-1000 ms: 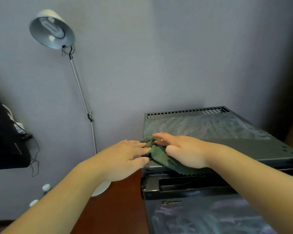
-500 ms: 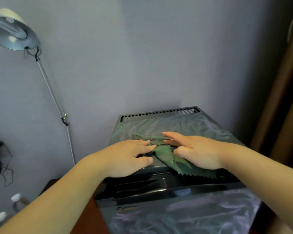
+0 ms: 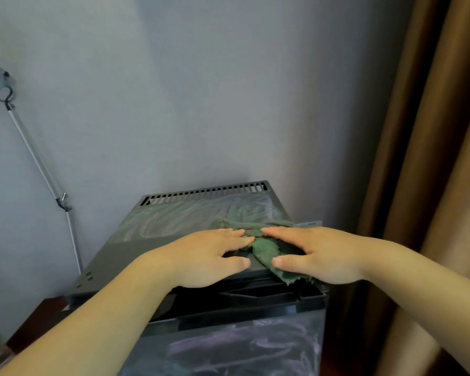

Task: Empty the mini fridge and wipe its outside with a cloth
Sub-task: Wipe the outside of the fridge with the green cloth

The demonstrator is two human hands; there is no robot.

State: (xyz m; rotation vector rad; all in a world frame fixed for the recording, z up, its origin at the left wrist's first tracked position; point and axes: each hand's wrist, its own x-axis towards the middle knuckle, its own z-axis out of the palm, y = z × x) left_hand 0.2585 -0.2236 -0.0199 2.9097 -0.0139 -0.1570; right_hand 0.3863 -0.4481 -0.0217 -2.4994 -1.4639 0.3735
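A dark grey mini fridge (image 3: pixel 136 253) stands against the wall, its top streaked with damp wipe marks and its door shut below. A green cloth (image 3: pixel 263 246) lies on the right front part of the top. My right hand (image 3: pixel 320 253) presses flat on the cloth with straight fingers, covering much of it. My left hand (image 3: pixel 209 256) lies flat beside it on the fridge top, fingertips touching the cloth's left edge.
A metal lamp stand (image 3: pixel 41 169) leans against the wall at the left. A brown curtain (image 3: pixel 432 158) hangs close to the fridge's right side. A dark red wooden surface (image 3: pixel 38 318) shows below the fridge's left corner. Vent slots (image 3: pixel 204 195) run along the fridge's back edge.
Both hands have slid the cloth from the left side of the fridge top to the right side, and my view has turned right, so the lamp head has left the frame.
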